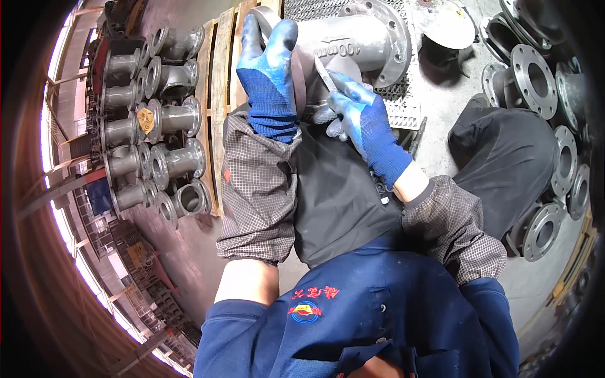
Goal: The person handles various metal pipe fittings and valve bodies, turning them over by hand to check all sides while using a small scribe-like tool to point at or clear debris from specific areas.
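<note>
A grey cast-metal flanged pipe fitting (340,38) lies across the top middle, with raised lettering on its side. My left hand (268,63), in a blue coated glove, grips the rim of the fitting's left flange, thumb and fingers on either side. My right hand (359,110), gloved alike, is closed around a thin, flat, pale blade-like tool (325,74). The tool's narrow tip points up at the fitting's side, just below the lettering; whether it touches cannot be made out. The fitting's near underside is partly hidden by my hands.
Under the fitting lies a perforated metal plate (403,116). Several similar fittings (176,120) stand in rows beside a wooden pallet (220,69) at left. More flanged fittings (535,82) crowd the right side. A round white-topped stand (444,25) is at the upper right.
</note>
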Demonstrator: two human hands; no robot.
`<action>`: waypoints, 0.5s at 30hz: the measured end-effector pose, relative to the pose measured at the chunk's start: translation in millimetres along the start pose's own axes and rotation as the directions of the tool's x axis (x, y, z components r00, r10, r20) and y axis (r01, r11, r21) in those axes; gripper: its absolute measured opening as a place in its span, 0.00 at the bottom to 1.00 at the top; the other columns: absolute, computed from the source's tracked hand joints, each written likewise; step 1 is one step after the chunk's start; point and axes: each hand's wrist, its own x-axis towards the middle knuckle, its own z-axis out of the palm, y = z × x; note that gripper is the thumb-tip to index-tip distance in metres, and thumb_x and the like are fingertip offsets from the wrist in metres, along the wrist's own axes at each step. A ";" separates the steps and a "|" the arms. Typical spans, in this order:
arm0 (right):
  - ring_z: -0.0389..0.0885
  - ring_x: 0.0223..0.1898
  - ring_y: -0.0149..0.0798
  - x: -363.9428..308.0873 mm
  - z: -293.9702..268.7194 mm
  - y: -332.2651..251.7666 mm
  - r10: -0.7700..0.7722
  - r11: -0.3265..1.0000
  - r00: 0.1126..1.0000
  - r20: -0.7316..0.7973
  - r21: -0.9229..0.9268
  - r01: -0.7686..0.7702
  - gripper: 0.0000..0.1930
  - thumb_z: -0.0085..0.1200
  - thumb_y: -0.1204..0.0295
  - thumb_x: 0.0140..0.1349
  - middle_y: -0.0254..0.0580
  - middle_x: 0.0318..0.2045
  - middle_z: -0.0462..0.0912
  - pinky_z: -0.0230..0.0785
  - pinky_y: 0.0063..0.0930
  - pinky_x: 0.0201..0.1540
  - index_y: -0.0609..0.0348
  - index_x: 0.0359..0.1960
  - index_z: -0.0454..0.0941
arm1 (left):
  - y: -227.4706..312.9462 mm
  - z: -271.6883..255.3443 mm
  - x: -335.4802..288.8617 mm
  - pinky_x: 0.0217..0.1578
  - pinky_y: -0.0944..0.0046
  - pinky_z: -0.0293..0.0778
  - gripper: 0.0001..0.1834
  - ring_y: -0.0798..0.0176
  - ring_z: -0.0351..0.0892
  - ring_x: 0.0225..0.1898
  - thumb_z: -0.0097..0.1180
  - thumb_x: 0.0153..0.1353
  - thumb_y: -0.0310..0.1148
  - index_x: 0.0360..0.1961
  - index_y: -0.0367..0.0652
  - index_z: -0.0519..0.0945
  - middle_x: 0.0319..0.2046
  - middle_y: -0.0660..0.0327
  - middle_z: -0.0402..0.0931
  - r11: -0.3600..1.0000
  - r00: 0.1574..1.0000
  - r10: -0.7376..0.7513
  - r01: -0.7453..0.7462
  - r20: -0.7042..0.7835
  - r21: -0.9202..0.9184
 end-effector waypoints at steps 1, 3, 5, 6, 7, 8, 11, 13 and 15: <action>0.73 0.22 0.24 1.4 0.2 2.5 -0.036 0.999 0.999 -0.013 -0.027 0.036 0.18 0.47 0.76 0.61 0.39 0.31 0.79 0.71 0.20 0.24 0.63 0.54 0.71 | 3.4 1.8 -0.5 0.47 0.66 0.68 0.26 0.64 0.72 0.44 0.52 0.59 0.37 0.52 0.26 0.68 0.46 0.53 0.71 1.000 1.000 -0.001 0.001 0.011 0.003; 0.74 0.23 0.25 5.6 -0.3 10.2 -0.110 0.991 0.993 -0.036 -0.082 0.106 0.18 0.47 0.76 0.61 0.40 0.33 0.80 0.72 0.21 0.25 0.64 0.54 0.71 | 8.9 6.0 -1.4 0.47 0.65 0.69 0.25 0.63 0.73 0.43 0.51 0.60 0.36 0.52 0.27 0.68 0.46 0.51 0.72 1.000 0.999 -0.003 0.003 0.035 0.008; 0.74 0.24 0.25 6.1 1.0 11.3 -0.114 0.988 0.993 -0.010 -0.103 0.112 0.18 0.48 0.76 0.61 0.40 0.35 0.80 0.72 0.20 0.25 0.64 0.54 0.71 | 11.5 6.2 -2.4 0.47 0.64 0.69 0.23 0.62 0.73 0.43 0.50 0.60 0.34 0.52 0.27 0.68 0.46 0.49 0.72 1.000 0.999 -0.006 0.005 0.053 0.017; 0.74 0.25 0.25 6.0 1.6 11.6 -0.116 0.987 0.993 0.003 -0.114 0.115 0.19 0.48 0.76 0.61 0.40 0.36 0.80 0.72 0.20 0.25 0.64 0.54 0.70 | 4.5 -1.2 0.3 0.46 0.62 0.70 0.21 0.60 0.74 0.42 0.49 0.61 0.32 0.51 0.29 0.68 0.46 0.46 0.72 0.914 0.952 0.272 -0.300 0.139 0.272; 0.74 0.25 0.24 4.4 4.7 8.1 -0.099 0.990 0.995 0.025 -0.102 0.101 0.19 0.48 0.75 0.61 0.40 0.37 0.80 0.72 0.20 0.25 0.65 0.54 0.71 | -6.6 -16.6 6.3 0.45 0.60 0.71 0.19 0.57 0.75 0.42 0.48 0.61 0.30 0.50 0.30 0.69 0.46 0.44 0.72 0.674 0.822 0.491 -0.568 0.288 0.472; 0.74 0.25 0.24 2.7 6.5 2.2 -0.082 0.992 0.996 0.043 -0.091 0.085 0.19 0.48 0.75 0.61 0.40 0.37 0.80 0.72 0.20 0.25 0.65 0.54 0.71 | -10.7 -22.2 10.6 0.43 0.59 0.72 0.17 0.54 0.76 0.41 0.47 0.61 0.28 0.50 0.31 0.70 0.46 0.42 0.72 0.324 0.631 0.612 -0.750 0.477 0.577; 0.75 0.26 0.25 10.0 10.5 6.3 -0.094 0.991 0.994 0.046 -0.090 0.098 0.19 0.48 0.75 0.60 0.40 0.36 0.80 0.72 0.20 0.23 0.64 0.54 0.70 | -18.9 -17.6 12.6 0.40 0.54 0.74 0.14 0.47 0.77 0.40 0.47 0.61 0.25 0.48 0.36 0.71 0.45 0.39 0.71 0.438 0.636 0.641 -0.763 0.430 0.476; 0.76 0.24 0.26 10.2 11.8 8.6 -0.089 0.996 0.996 0.018 -0.031 0.090 0.19 0.48 0.75 0.60 0.40 0.35 0.80 0.71 0.20 0.20 0.64 0.55 0.70 | -16.1 -15.2 14.1 0.41 0.55 0.74 0.14 0.47 0.77 0.40 0.47 0.62 0.27 0.48 0.37 0.71 0.45 0.39 0.71 0.317 0.569 0.681 -0.796 0.462 0.515; 0.76 0.21 0.27 0.8 13.1 7.3 -0.045 0.994 0.999 -0.018 0.098 0.047 0.20 0.47 0.76 0.60 0.40 0.33 0.79 0.69 0.19 0.18 0.62 0.55 0.70 | -9.9 -13.7 15.1 0.42 0.55 0.73 0.14 0.46 0.77 0.40 0.47 0.62 0.27 0.48 0.37 0.71 0.45 0.38 0.71 0.250 0.562 0.670 -0.786 0.484 0.566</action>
